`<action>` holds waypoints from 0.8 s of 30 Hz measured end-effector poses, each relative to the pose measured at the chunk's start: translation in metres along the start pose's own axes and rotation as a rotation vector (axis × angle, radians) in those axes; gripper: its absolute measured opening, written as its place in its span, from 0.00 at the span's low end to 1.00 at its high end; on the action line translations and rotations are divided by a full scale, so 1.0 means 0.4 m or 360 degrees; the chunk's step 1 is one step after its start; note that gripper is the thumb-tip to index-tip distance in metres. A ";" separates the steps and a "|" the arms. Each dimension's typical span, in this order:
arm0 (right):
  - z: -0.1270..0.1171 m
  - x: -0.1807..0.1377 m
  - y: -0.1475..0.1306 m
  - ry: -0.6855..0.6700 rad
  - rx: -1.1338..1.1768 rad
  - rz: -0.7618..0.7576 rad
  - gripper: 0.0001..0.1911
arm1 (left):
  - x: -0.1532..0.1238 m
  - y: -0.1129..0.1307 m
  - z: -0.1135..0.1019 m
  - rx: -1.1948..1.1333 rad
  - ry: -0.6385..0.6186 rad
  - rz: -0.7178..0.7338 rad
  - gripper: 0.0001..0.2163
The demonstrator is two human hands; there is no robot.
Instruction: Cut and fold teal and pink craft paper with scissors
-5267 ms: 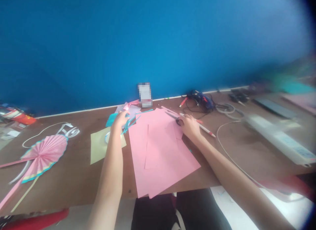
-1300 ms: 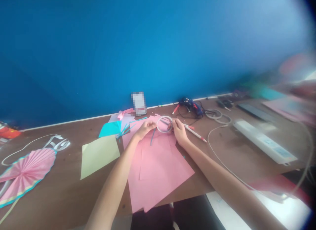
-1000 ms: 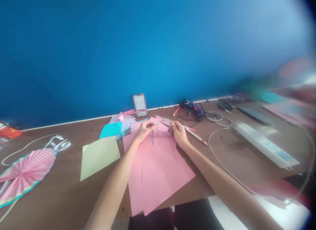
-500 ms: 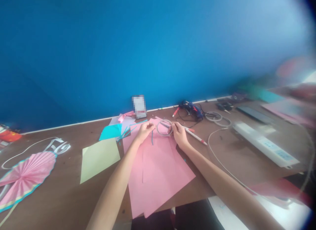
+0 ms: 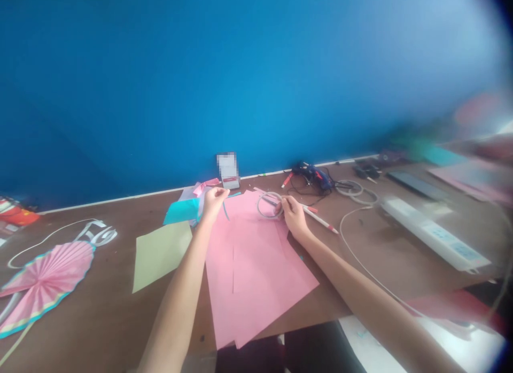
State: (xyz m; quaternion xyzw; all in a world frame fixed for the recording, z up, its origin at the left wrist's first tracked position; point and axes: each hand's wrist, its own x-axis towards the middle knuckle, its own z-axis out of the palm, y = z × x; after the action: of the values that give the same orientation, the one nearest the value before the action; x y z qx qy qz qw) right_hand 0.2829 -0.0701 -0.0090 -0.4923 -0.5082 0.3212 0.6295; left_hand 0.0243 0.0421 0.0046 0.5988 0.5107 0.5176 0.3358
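Observation:
My left hand (image 5: 215,201) is pinched on a thin blue paper strip (image 5: 226,211), which hangs from the fingertips above the far left part of the pink sheets. In my right hand (image 5: 293,212) is a pale ring (image 5: 258,207), gripped at its right side and held over the far end of the pink paper (image 5: 260,266). A slim dark item shows through the ring; its kind is unclear. Cyan paper (image 5: 180,211) and a pale yellow sheet (image 5: 162,258) lie left of the pink sheets, beside my left arm.
A pink folded-paper fan (image 5: 60,274) lies at left. Behind my right hand are a red-and-white pen (image 5: 324,222) and tangled dark cables (image 5: 312,176). A white power strip (image 5: 435,234) and a phone (image 5: 419,185) lie right. A small box (image 5: 229,172) stands by the blue wall.
My left hand has moved left and slightly up, away from the ring, with the blue strip in its fingers. My right hand stays almost in place with the ring.

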 end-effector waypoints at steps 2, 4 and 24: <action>0.000 -0.001 -0.001 -0.0015 -0.0007 -0.0005 0.15 | 0.003 -0.016 -0.011 0.0190 0.0206 -0.0022 0.13; 0.001 -0.003 -0.002 -0.0023 -0.0011 -0.0012 0.16 | 0.002 -0.021 -0.016 0.0314 0.0250 -0.0026 0.14; 0.005 -0.002 0.000 -0.0127 0.0247 0.0105 0.18 | -0.080 0.125 0.088 0.0222 -0.1140 0.0400 0.16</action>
State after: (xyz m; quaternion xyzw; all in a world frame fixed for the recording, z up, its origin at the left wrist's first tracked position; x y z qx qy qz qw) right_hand 0.2808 -0.0704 -0.0093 -0.4454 -0.4900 0.3994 0.6340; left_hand 0.0733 0.0032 0.0339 0.8210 0.3176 0.2766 0.3854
